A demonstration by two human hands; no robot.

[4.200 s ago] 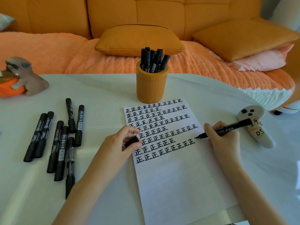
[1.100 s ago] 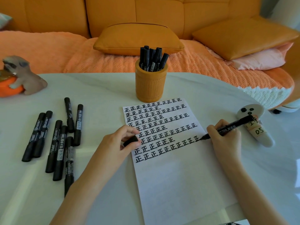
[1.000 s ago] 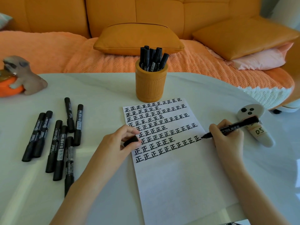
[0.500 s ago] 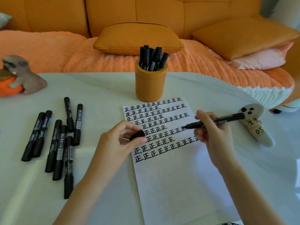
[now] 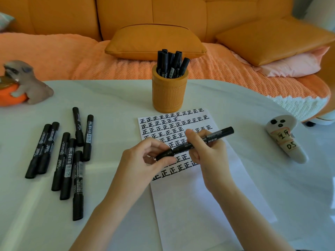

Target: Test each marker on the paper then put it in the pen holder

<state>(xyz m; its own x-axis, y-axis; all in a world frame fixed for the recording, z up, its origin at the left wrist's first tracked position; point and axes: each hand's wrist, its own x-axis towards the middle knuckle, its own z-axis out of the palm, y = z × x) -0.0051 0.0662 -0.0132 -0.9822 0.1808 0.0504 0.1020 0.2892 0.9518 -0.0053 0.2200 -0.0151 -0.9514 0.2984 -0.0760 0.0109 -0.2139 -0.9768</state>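
Nearest to me, the blank lower half of the paper (image 5: 208,205) lies flat and smooth on the pale, glossy bench (image 5: 299,196), directly beneath both wrists. Above it the left grip (image 5: 143,163) pinches a short black cap (image 5: 163,155) between thumb and fingers. The right grip (image 5: 208,156) is clamped round the barrel of the marker (image 5: 221,133), whose tail slants up and away to its right. Cap and tip meet between the two grips, just over the rows of bold black characters.

This looks like the recapping step. To do it well, barrel and cap should be held in one straight line and pressed until the cap seats fully. A crooked push could ink the fingers or leave the nib to dry.

Well to the left of the left grip, seven loose markers (image 5: 68,167) lie roughly parallel, slim matte cylinders with printed labels. Right of the right grip rests a pale ghost-shaped figure (image 5: 284,138) with labels stuck on. Beyond both grips stands the pen holder (image 5: 169,93), a ribbed ochre cylinder touching the paper's far edge. The tested markers (image 5: 170,64) bristle from it. Farther back is an orange sofa (image 5: 181,13) with a leathery cushion (image 5: 154,42).
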